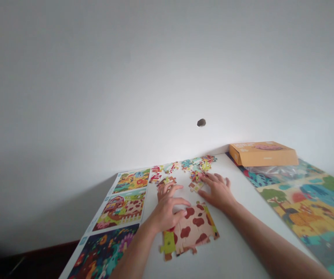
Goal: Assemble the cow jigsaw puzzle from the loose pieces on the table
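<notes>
A joined section of jigsaw puzzle (197, 228), pink with brown cow patches and yellow-green edges, lies on the white table. My left hand (168, 207) rests at its upper left corner, fingers spread, thumb by its edge. Beyond those fingertips is a brown and green puzzle piece (169, 180), partly covered. My right hand (218, 190) is farther right with its fingers apart, the fingertips over a colourful puzzle piece (196, 176). A pale piece with brown parts (195, 187) lies by its thumb. Neither hand visibly grips anything.
Loose puzzle pieces (187, 164) lie along the back by the wall. A picture sheet (123, 209) with several scenes runs down the left. At right, an orange box (267, 155) and a clear plastic bag (274, 171) lie near a finished animal puzzle (309, 209). The wall has a hole (201, 123).
</notes>
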A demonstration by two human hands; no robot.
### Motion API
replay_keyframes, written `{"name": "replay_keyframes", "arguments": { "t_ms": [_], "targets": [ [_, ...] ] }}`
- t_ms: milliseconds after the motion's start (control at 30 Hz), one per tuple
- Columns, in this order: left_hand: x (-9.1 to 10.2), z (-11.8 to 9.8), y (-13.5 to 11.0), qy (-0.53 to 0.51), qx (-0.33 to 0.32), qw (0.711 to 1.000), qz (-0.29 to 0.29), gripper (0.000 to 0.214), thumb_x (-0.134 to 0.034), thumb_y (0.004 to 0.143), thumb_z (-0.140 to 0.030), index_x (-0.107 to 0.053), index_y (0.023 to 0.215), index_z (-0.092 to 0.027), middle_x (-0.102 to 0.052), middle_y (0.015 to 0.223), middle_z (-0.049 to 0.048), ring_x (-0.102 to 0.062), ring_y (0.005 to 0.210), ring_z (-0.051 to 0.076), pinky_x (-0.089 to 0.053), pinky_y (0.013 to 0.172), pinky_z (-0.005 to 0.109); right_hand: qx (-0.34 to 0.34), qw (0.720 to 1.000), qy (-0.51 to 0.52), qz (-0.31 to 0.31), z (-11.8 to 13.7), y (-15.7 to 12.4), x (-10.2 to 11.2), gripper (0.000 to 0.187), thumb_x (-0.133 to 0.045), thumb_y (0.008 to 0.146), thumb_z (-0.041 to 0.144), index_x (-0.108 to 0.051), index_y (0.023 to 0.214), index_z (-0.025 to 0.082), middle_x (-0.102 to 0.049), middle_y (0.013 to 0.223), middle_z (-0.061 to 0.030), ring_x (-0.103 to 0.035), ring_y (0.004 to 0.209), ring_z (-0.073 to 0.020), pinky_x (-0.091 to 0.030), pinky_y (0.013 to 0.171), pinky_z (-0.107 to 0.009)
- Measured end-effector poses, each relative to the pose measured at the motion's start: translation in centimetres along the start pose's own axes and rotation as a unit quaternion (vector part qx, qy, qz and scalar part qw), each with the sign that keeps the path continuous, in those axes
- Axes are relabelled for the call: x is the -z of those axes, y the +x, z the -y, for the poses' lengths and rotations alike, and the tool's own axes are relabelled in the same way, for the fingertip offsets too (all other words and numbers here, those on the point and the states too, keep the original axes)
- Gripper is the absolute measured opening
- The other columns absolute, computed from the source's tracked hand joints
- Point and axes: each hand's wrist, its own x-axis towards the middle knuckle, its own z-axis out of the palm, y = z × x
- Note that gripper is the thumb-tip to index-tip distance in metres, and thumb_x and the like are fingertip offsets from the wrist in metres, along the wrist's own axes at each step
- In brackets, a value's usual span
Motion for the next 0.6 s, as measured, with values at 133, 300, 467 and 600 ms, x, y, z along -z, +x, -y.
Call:
{"name": "replay_keyframes", "arguments": {
  "t_ms": [133, 300, 467, 600],
  "targets": [
    [0.1, -0.3, -0.2, -0.003, -0.011, 1.0, 0.022, 0.029, -0.069, 0.076, -0.023, -0.079, 0.098, -0.04, -0.051, 0.143, -0.0019, -0.028, 0.139, 0.037, -0.021, 0.116, 0.064, 0.005, 1.0, 0.005, -0.016, 0.2, 0.0, -0.2, 0.053, -0.056, 0.087, 0.048, -0.051, 0.139, 0.038, -0.048, 0.147, -0.0023, -0.035, 0.134, -0.0353, -0.015, 0.108, -0.066],
    [-0.3, -0.1, 0.1, 0.012, -0.004, 1.0, -0.012, 0.026, -0.069, 0.078, -0.028, -0.078, 0.1, -0.039, -0.054, 0.14, -0.0013, -0.032, 0.137, 0.035, -0.023, 0.116, 0.06, -0.006, 0.999, 0.016, -0.038, -0.2, 0.4, -0.2, 0.038, -0.051, 0.091, 0.039, -0.063, 0.126, 0.034, -0.058, 0.136, -0.0032, -0.042, 0.125, -0.0311, -0.02, 0.108, -0.058],
    [-1.0, 2.2, 0.7, 0.097, 0.227, 0.947, -0.205, 0.044, -0.063, 0.082, -0.028, -0.063, 0.126, -0.028, -0.06, 0.133, 0.0093, -0.044, 0.128, 0.036, -0.03, 0.109, 0.059, -0.019, 0.998, 0.018, -0.049, -0.6, 0.5, -0.2, 0.034, -0.048, 0.092, 0.033, -0.065, 0.122, 0.03, -0.062, 0.13, -0.0049, -0.047, 0.118, -0.0296, -0.025, 0.104, -0.053],
    [-1.4, 3.5, 0.7, 0.111, 0.302, 0.926, -0.196, 0.048, -0.062, 0.083, -0.033, -0.058, 0.13, -0.02, -0.063, 0.129, 0.0129, -0.046, 0.126, 0.037, -0.032, 0.106, 0.056, -0.019, 0.998, 0.024, -0.056, -0.5, 0.4, -0.2, 0.033, -0.048, 0.093, 0.033, -0.066, 0.12, 0.03, -0.063, 0.128, -0.0042, -0.047, 0.116, -0.0291, -0.027, 0.103, -0.05]
  ]
}}
